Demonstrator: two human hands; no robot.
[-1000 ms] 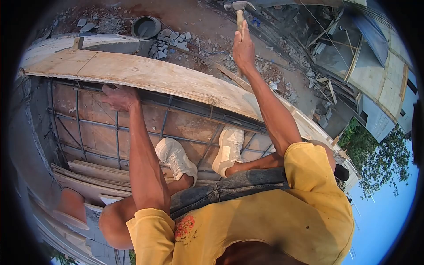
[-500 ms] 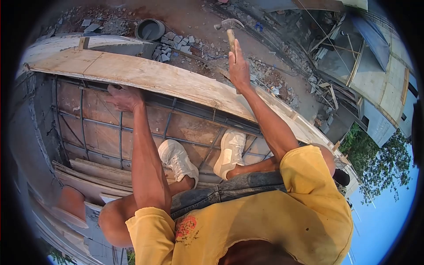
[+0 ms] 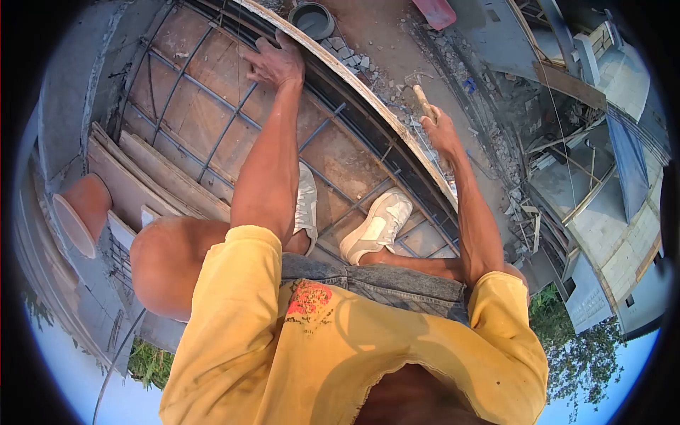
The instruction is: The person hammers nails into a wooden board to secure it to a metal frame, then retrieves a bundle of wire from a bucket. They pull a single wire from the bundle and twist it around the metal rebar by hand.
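My right hand (image 3: 440,131) is closed round the wooden handle of a claw hammer (image 3: 423,101), held out past the outer side of a plywood board (image 3: 361,88). The hammer's metal head points away from me and blurs into the rubble behind. At the board's inner face is my left hand (image 3: 276,65), its fingers apart and one of them reaching up against the board; I see nothing held in it. Below that hand, a grid of steel rebar (image 3: 237,113) lies over a brown panel floor (image 3: 202,78).
My white shoes (image 3: 379,223) stand among the rebar. Loose planks (image 3: 152,170) and an orange-brown bucket (image 3: 83,205) are at the left, beside a concrete wall (image 3: 74,78). Far below lie a round tub (image 3: 312,20), broken blocks and rubble. A blue tarp (image 3: 627,166) hangs at the right.
The view has turned, so the board now slopes down to the right. My right hand and the hammer have come lower in view; the left hand remains by the board's inner side.
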